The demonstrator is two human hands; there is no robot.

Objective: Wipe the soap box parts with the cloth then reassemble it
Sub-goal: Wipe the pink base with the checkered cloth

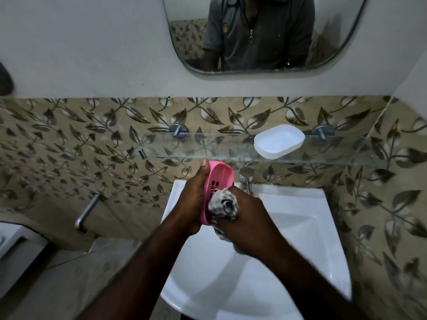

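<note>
My left hand [193,199] grips the pink slotted tray of the soap box [218,181], holding it upright on its long edge above the sink. My right hand [248,224] holds a bunched grey-and-white checked cloth [223,205] and presses it into the lower end of the pink tray. The white soap box part [278,140] lies hollow side up on the glass shelf [198,146], to the right of and above both hands.
A white washbasin [300,227] lies below my hands, with a chrome tap [246,179] just behind them. A mirror [258,33] hangs above on the wall. A chrome handle [87,212] sticks out of the leaf-patterned tiles at left.
</note>
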